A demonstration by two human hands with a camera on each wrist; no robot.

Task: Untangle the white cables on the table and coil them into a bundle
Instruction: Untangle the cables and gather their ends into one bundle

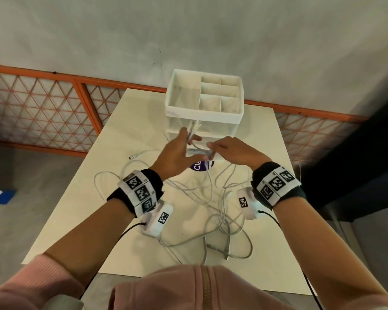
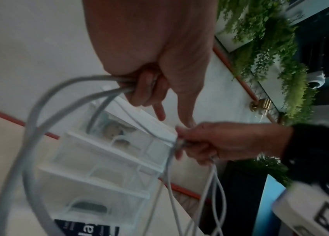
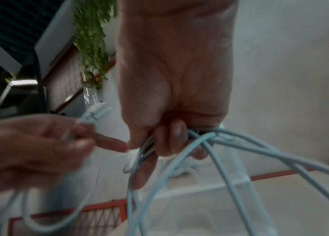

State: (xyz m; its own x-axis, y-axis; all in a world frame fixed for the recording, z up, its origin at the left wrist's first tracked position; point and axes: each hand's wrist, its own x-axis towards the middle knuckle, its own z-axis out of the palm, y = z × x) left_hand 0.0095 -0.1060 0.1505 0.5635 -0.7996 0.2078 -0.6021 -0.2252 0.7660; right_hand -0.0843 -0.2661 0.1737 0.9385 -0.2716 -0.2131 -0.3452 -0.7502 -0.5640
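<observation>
Cables [image 1: 211, 204] on table [image 1: 81, 211], organizer [image 1: 203, 97] behind.

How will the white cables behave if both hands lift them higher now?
Probably floppy: the cables sag in loose loops from the left hand and right hand. Likely light, since fingers alone grip several strands. The tangle on the table may drag along.

my right hand [image 3: 171, 89] hangs close to the lens, fingers curled round several strands of the white cables [image 3: 280, 158], which loop down and away to the right. at the left my left hand [image 3: 32, 151] pinches a pair of white plugs [image 3: 97, 111]. hanging greenery [image 3: 91, 36] blurs behind.
</observation>
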